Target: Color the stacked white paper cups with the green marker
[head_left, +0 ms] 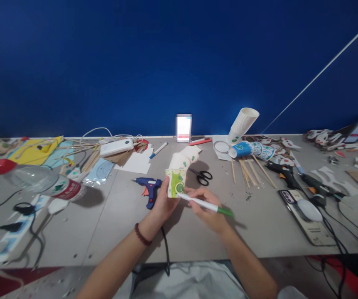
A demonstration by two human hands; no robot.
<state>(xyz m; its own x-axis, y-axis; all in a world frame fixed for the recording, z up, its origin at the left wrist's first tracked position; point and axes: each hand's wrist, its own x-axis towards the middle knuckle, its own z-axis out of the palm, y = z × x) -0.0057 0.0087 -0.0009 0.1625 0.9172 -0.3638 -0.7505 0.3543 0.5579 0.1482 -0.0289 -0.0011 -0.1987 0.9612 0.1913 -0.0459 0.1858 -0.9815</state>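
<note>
My left hand point(164, 203) is closed round the lower part of a green and white paper cup point(174, 182). White cups with green leaf marks point(183, 160) extend behind it in a bent row. A white marker with a green end point(208, 204) is gripped in my right hand point(208, 209), its tip at the green cup's side. A blue glue gun point(149, 187) lies just left of my left hand, and black scissors point(203, 177) lie to the right behind the cups.
A clear bottle with a red cap point(45, 180) and a power strip point(21, 228) are at the left. Stacked white cups point(244, 122), blue cups point(250, 150), wooden sticks point(249, 172), black glue guns point(283, 172) and a phone point(306, 220) occupy the right. A lit screen point(184, 128) stands at the back.
</note>
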